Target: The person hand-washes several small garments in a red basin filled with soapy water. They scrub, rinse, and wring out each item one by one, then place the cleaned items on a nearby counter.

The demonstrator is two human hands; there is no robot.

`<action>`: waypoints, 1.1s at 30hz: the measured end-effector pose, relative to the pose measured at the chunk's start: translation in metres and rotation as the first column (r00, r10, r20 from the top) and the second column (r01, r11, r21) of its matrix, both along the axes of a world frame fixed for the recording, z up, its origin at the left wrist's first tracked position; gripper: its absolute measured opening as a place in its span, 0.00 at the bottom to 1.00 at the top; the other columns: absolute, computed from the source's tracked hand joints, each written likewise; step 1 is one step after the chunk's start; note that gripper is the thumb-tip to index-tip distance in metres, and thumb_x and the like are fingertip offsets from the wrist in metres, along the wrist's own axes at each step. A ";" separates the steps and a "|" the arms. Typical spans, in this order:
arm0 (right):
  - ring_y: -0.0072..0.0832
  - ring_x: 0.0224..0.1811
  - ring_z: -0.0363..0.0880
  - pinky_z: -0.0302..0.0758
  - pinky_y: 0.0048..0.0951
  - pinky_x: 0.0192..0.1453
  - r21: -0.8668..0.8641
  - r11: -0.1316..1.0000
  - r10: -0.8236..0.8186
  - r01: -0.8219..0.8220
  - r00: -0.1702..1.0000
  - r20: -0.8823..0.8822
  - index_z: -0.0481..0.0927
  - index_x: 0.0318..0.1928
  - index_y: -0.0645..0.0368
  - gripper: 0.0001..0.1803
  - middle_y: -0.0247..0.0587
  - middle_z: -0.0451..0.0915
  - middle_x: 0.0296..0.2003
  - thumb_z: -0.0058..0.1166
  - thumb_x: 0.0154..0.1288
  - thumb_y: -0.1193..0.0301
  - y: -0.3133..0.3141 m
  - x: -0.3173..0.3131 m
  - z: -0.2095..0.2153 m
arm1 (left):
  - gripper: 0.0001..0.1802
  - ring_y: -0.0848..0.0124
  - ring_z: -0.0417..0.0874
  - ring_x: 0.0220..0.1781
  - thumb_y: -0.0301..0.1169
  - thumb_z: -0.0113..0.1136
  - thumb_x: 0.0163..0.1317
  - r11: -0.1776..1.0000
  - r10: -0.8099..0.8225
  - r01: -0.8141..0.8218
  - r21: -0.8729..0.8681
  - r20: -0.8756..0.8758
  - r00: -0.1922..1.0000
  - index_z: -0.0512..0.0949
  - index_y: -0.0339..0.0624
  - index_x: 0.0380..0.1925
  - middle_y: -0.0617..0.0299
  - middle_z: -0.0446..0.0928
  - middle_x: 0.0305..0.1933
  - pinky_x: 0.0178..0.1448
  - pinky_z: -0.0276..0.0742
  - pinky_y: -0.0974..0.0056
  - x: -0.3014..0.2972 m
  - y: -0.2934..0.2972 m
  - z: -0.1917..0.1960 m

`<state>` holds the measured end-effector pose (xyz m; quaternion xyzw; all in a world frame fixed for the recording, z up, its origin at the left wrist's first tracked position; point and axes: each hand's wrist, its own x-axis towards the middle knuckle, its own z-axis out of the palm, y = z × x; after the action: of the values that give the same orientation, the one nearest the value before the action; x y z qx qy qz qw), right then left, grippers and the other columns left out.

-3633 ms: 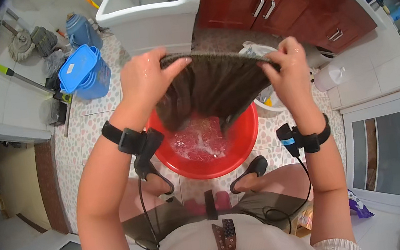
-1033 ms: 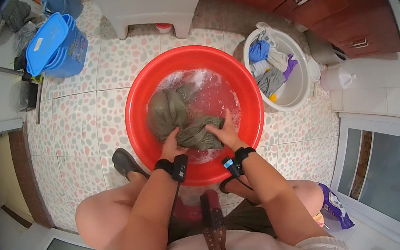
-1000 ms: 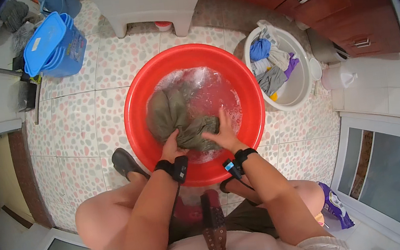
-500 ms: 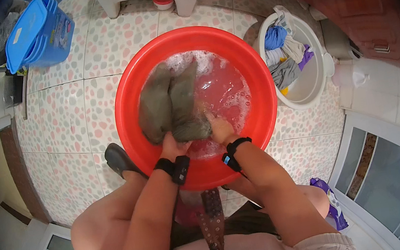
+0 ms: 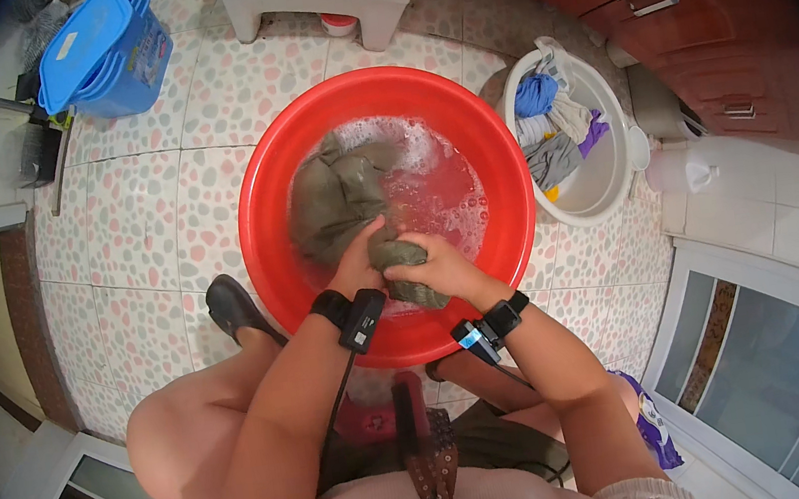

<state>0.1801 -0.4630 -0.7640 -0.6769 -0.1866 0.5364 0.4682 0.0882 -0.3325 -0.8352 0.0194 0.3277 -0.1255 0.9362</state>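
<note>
A large red basin (image 5: 263, 207) of sudsy water stands on the floor in front of me. Soaked in it lies a dark olive garment (image 5: 337, 192), most of it bunched in the left half of the basin. My left hand (image 5: 361, 263) and my right hand (image 5: 438, 270) are close together near the basin's front side, both closed on a gathered fold of the cloth. One end of this fold hangs below my right hand. Foam and bubbles float on the water to the right. The underside of the garment is hidden.
At the right stands a whitish tub (image 5: 603, 187) holding several clothes. Blue lidded containers (image 5: 130, 78) sit at the far left. Red cabinets (image 5: 662, 23) line the far right, and a purple packet (image 5: 653, 428) lies beside my right knee.
My hands have come closer together, my right hand moving left from the cloth's edge. The fold between them is now gathered and lifted, and the garment is more bunched. The view has shifted slightly.
</note>
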 end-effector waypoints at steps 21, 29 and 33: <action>0.49 0.61 0.63 0.70 0.48 0.55 -0.639 0.678 0.735 -0.364 0.367 0.570 0.55 0.71 0.45 0.50 0.52 0.64 0.59 0.68 0.50 0.55 -0.040 0.014 -0.088 | 0.36 0.58 0.64 0.70 0.51 0.48 0.69 0.687 -0.236 0.406 0.602 -0.343 0.909 0.57 0.42 0.69 0.54 0.62 0.70 0.69 0.63 0.51 -0.049 0.004 -0.068; 0.54 0.63 0.67 0.69 0.44 0.64 -0.485 0.872 0.280 -0.069 0.883 0.378 0.51 0.71 0.50 0.48 0.62 0.63 0.62 0.61 0.51 0.78 -0.019 -0.012 -0.106 | 0.44 0.58 0.62 0.70 0.68 0.45 0.62 0.982 -0.144 0.177 0.058 -0.366 0.919 0.62 0.47 0.67 0.55 0.63 0.69 0.71 0.56 0.41 -0.021 -0.004 -0.029; 0.50 0.62 0.69 0.69 0.39 0.62 -0.105 0.994 0.062 -0.043 0.981 0.182 0.59 0.66 0.57 0.41 0.59 0.67 0.60 0.64 0.52 0.79 -0.037 -0.018 -0.055 | 0.33 0.59 0.76 0.56 0.61 0.53 0.63 1.000 -0.020 0.017 -0.013 -0.281 0.959 0.73 0.44 0.54 0.56 0.75 0.56 0.62 0.70 0.47 -0.005 -0.013 -0.025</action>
<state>0.1621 -0.4999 -0.8185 -0.7415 -0.2197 0.4920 0.3998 0.0831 -0.3458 -0.8599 -0.0003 0.4565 -0.1376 0.8790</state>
